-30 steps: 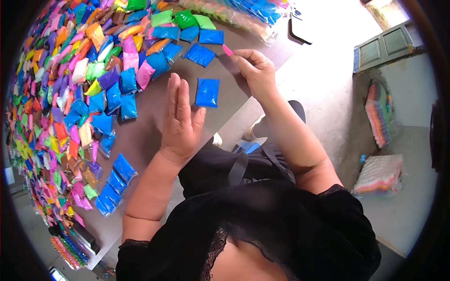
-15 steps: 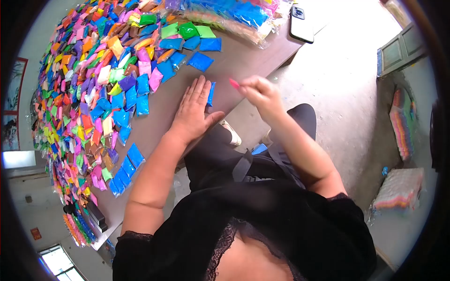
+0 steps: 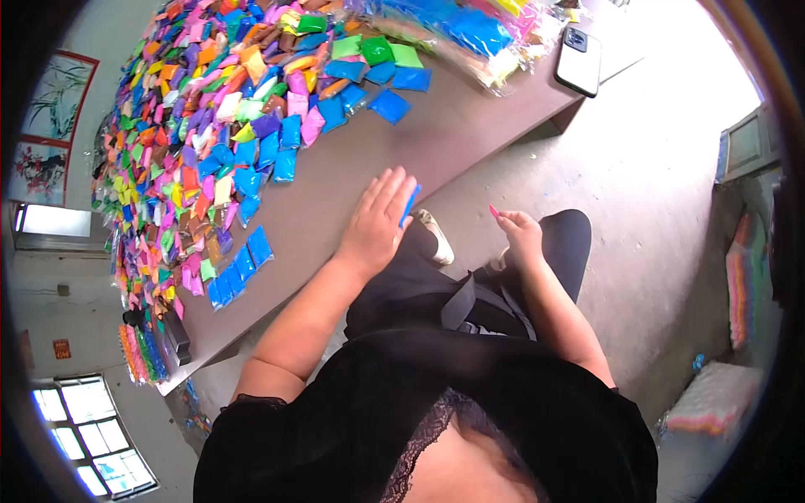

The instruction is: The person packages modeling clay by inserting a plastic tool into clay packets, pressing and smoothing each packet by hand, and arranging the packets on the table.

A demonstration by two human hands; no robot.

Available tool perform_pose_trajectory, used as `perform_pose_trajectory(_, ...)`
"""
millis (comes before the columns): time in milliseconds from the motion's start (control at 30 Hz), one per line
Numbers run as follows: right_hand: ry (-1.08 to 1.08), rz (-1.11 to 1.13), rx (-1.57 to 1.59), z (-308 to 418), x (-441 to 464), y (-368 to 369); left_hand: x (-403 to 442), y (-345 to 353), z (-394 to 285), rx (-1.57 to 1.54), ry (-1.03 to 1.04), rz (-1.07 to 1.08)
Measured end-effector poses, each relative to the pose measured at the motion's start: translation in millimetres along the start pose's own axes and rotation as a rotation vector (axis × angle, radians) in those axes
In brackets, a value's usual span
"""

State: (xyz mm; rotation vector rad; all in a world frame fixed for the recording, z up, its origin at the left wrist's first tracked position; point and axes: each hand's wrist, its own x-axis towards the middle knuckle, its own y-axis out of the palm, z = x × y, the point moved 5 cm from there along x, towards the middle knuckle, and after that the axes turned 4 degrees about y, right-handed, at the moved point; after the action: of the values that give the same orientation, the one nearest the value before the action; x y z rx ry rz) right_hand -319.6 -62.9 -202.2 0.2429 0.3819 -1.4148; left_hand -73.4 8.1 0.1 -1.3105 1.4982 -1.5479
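My left hand (image 3: 376,222) lies palm down near the table's front edge, fingers extended, partly covering a blue packet (image 3: 409,204) whose right side shows. My right hand (image 3: 521,235) is off the table above my lap, its fingers pinched on a small pink object (image 3: 494,211). A short row of blue packets (image 3: 243,264) lies on the table to the left. A single blue packet (image 3: 389,107) rests farther back, beside the large heap of many-coloured packets (image 3: 201,126).
Clear bags of coloured packets (image 3: 461,33) lie at the table's back, near a phone (image 3: 579,63) at the edge. A black object (image 3: 176,335) sits at the table's left end. Stacked bundles (image 3: 713,398) stand on the floor at right.
My left hand has turned from upright to flat and now covers part of the blue packet. My right hand, with the pink object, has moved away from the packets toward my lap. The view has shifted.
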Motion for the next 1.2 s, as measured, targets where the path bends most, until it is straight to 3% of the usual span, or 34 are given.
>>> perform_pose_trajectory(67,-0.001,0.020,0.028,3.4,-0.6,2.9,-3.2,-13.1,-2.6,-0.006,0.059,-0.101)
perform_pose_trajectory(133,0.009,0.041,0.043,1.7,-1.0,6.6,-6.6,-31.3,12.2,-0.429,-0.186,-0.233)
perform_pose_trajectory(200,0.060,0.055,0.056,-3.3,-0.9,8.0,-5.6,-34.6,43.5,-0.966,-0.650,-0.375)
perform_pose_trajectory(267,0.081,0.059,0.057,-3.8,-0.6,6.7,-0.5,-42.9,71.3,-0.892,-0.844,-0.234)
perform_pose_trajectory(300,0.101,0.056,0.066,-3.7,0.1,6.4,-2.3,-40.5,89.8,-0.891,-0.841,-0.240)
perform_pose_trajectory(367,0.118,0.048,0.081,-0.4,-0.7,6.1,1.7,-38.8,110.8,-0.152,-0.636,-0.026)
perform_pose_trajectory(400,0.155,0.026,0.096,1.9,-3.1,4.1,1.5,-39.1,113.4,-0.151,-0.632,-0.027)
perform_pose_trajectory(467,0.190,0.002,0.111,1.2,-4.9,3.2,6.6,-65.8,100.1,0.264,-0.363,-0.299)
perform_pose_trajectory(500,0.193,0.008,0.158,-1.0,-4.9,2.2,8.3,-68.8,94.9,0.059,-0.431,-0.301)
perform_pose_trajectory(533,0.196,0.016,0.201,-3.5,-4.8,0.9,5.6,-61.8,93.1,0.056,-0.437,-0.304)
perform_pose_trajectory(600,0.187,0.020,0.160,-11.5,0.5,0.6,3.6,-32.1,83.0,0.155,-0.196,-0.190)
perform_pose_trajectory(633,0.181,0.021,0.126,-14.0,2.3,-0.6,-7.7,-2.2,81.2,0.122,-0.287,-0.023)
perform_pose_trajectory(733,0.170,0.018,0.103,-12.0,2.7,0.7,-5.7,-3.7,78.7,0.165,-0.284,-0.062)
perform_pose_trajectory(1000,0.143,0.089,0.089,-27.2,14.1,-4.9,-23.5,-42.5,76.1,0.145,-0.655,0.091)
perform_pose_trajectory(1067,0.164,0.086,0.116,-33.1,16.1,-10.0,-42.9,-60.7,89.1,0.000,-0.938,0.120)
perform_pose_trajectory(1133,0.170,0.055,0.059,-21.9,7.6,-9.6,-50.8,-86.0,102.5,0.190,-0.724,0.133)
perform_pose_trajectory(1200,0.158,0.040,0.063,-22.2,8.0,-6.9,-68.5,-113.9,111.4,0.232,-0.632,-0.343)
